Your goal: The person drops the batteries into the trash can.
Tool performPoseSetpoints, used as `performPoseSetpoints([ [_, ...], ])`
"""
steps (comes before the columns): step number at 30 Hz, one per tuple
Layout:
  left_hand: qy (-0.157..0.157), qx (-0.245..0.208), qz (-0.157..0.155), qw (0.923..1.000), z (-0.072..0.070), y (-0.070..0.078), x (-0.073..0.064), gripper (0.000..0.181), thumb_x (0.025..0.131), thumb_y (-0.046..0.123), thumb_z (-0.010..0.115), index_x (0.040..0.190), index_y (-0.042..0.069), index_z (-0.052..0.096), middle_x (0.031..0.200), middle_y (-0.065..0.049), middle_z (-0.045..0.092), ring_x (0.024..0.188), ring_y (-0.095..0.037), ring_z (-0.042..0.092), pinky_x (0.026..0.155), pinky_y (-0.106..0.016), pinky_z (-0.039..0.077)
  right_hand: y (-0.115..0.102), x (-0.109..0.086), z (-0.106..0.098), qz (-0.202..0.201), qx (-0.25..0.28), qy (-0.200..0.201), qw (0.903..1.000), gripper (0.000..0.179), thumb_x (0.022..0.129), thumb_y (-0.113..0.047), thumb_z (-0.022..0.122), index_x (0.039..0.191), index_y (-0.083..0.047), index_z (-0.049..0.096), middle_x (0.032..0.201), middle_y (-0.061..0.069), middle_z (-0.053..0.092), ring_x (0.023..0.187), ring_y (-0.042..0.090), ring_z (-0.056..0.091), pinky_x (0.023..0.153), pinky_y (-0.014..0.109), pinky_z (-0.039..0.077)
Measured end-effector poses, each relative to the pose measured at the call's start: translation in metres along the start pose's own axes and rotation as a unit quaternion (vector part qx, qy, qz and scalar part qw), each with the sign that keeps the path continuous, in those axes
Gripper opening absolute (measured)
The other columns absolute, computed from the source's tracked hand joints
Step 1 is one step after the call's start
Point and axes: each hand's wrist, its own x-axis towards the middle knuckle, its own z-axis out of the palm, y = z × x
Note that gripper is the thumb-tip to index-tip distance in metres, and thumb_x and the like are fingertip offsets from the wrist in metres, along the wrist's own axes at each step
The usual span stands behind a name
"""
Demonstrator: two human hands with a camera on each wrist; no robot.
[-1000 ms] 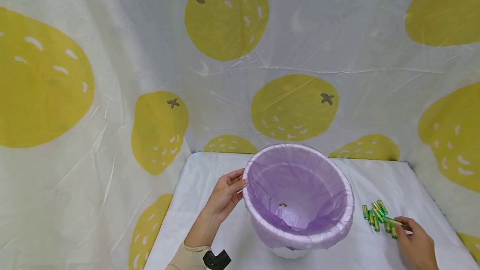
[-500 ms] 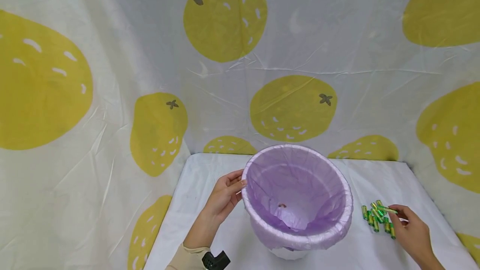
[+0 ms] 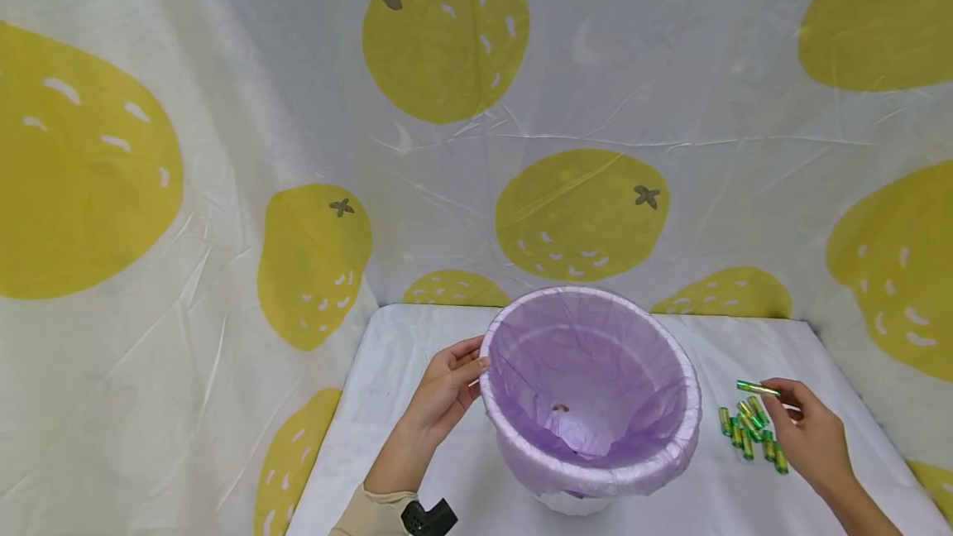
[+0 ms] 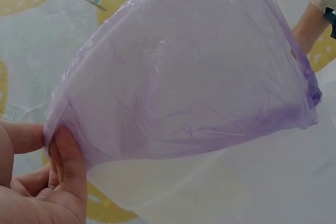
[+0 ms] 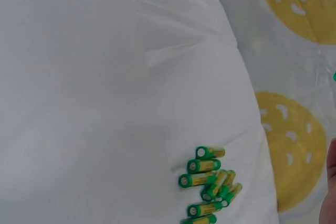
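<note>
A purple plastic bag lines a white bin, folded down over its rim. At the bin's left side my left hand pinches the bag-covered rim between thumb and fingers; the left wrist view shows its fingers on the bag edge. To the bin's right, my right hand pinches a green and gold battery by one end, held above the table. Just below it lies a loose pile of similar batteries. In the right wrist view only a sliver of the hand shows at the right edge.
A white cloth covers the table. Behind and beside it hangs a pale curtain with yellow fruit prints. Inside the bin shows a small reddish-brown spot. A black device is strapped to my left wrist.
My right hand has lifted the battery up from the pile and moved it away from me, slightly left. The left hand and the bin stay in place.
</note>
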Motion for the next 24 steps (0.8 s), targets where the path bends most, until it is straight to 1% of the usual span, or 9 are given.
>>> performPoseSetpoints([
  [3,-0.002,0.0,0.001,1.0,0.0,0.0,0.0,0.046,0.099,-0.008,0.058,0.143,-0.016,0.043,0.115,-0.015,0.063,0.095,-0.017,0.066,0.079,-0.026,0.056,-0.006,0.004,-0.002,-0.024,0.014,0.001,0.9996,0.013,0.1,-0.002,0.065,0.113,0.0,0.065,0.096,0.0,0.066,0.085,-0.023,0.041,0.064,0.004,0.039],
  [6,-0.005,0.005,0.0,1.0,-0.001,0.0,0.0,0.047,0.099,-0.007,0.058,0.143,-0.016,0.043,0.117,-0.015,0.063,0.096,-0.017,0.065,0.08,-0.026,0.056,-0.013,0.009,-0.004,-0.045,0.027,0.009,0.9986,0.013,0.099,-0.001,0.066,0.112,0.0,0.066,0.094,-0.008,0.064,0.087,-0.022,0.044,0.066,0.003,0.04],
  [10,-0.005,0.01,-0.002,0.9999,-0.001,0.0,0.0,0.047,0.099,-0.006,0.059,0.143,-0.016,0.043,0.117,-0.014,0.063,0.097,-0.017,0.065,0.08,-0.027,0.056,-0.024,0.013,-0.007,-0.053,0.031,0.009,0.9981,0.013,0.101,-0.003,0.064,0.113,0.001,0.065,0.096,0.002,0.065,0.088,-0.021,0.044,0.068,0.002,0.039],
  [12,-0.005,0.008,-0.002,1.0,-0.001,0.0,0.0,0.047,0.099,-0.007,0.058,0.143,-0.016,0.043,0.116,-0.014,0.063,0.097,-0.017,0.065,0.08,-0.027,0.056,-0.031,0.015,-0.009,-0.052,0.03,0.004,0.9982,0.014,0.102,-0.004,0.063,0.114,0.001,0.065,0.097,0.002,0.064,0.089,-0.02,0.043,0.069,0.002,0.038],
  [13,-0.005,0.007,-0.002,1.0,-0.001,0.0,0.0,0.047,0.099,-0.007,0.058,0.143,-0.016,0.043,0.116,-0.014,0.063,0.096,-0.017,0.065,0.08,-0.027,0.056,-0.035,0.016,-0.011,-0.056,0.034,0.004,0.9979,0.014,0.102,-0.004,0.063,0.115,0.002,0.065,0.098,0.0,0.063,0.09,-0.02,0.043,0.071,0.002,0.038],
  [15,-0.006,0.005,-0.001,1.0,-0.001,0.0,0.001,0.047,0.1,-0.007,0.058,0.143,-0.015,0.043,0.115,-0.014,0.063,0.096,-0.017,0.065,0.08,-0.026,0.056,-0.041,0.018,-0.014,-0.062,0.044,0.004,0.9971,0.014,0.102,-0.003,0.063,0.115,0.001,0.065,0.099,-0.01,0.062,0.091,-0.019,0.044,0.073,0.002,0.037],
  [19,-0.008,0.005,0.0,1.0,-0.001,0.0,0.001,0.047,0.1,-0.006,0.059,0.143,-0.015,0.044,0.115,-0.015,0.062,0.096,-0.018,0.065,0.08,-0.026,0.056,-0.052,0.025,-0.02,-0.095,0.067,0.01,0.9931,0.015,0.099,0.002,0.064,0.114,0.001,0.067,0.103,-0.029,0.055,0.094,-0.018,0.047,0.078,0.0,0.036],
  [21,-0.007,0.007,-0.001,0.9999,-0.001,0.0,0.001,0.047,0.1,-0.006,0.059,0.143,-0.015,0.044,0.115,-0.015,0.063,0.096,-0.018,0.065,0.079,-0.026,0.056,-0.058,0.028,-0.023,-0.111,0.081,0.011,0.9905,0.017,0.098,0.005,0.064,0.114,0.001,0.067,0.105,-0.032,0.055,0.095,-0.018,0.048,0.08,0.0,0.036],
  [24,-0.002,0.007,-0.001,1.0,-0.001,0.001,0.0,0.047,0.1,-0.006,0.059,0.143,-0.016,0.044,0.116,-0.015,0.063,0.096,-0.018,0.065,0.079,-0.026,0.056,-0.067,0.032,-0.027,-0.14,0.093,0.007,0.9857,0.02,0.095,0.009,0.065,0.114,0.001,0.068,0.107,-0.03,0.057,0.097,-0.016,0.05,0.083,0.0,0.037],
])
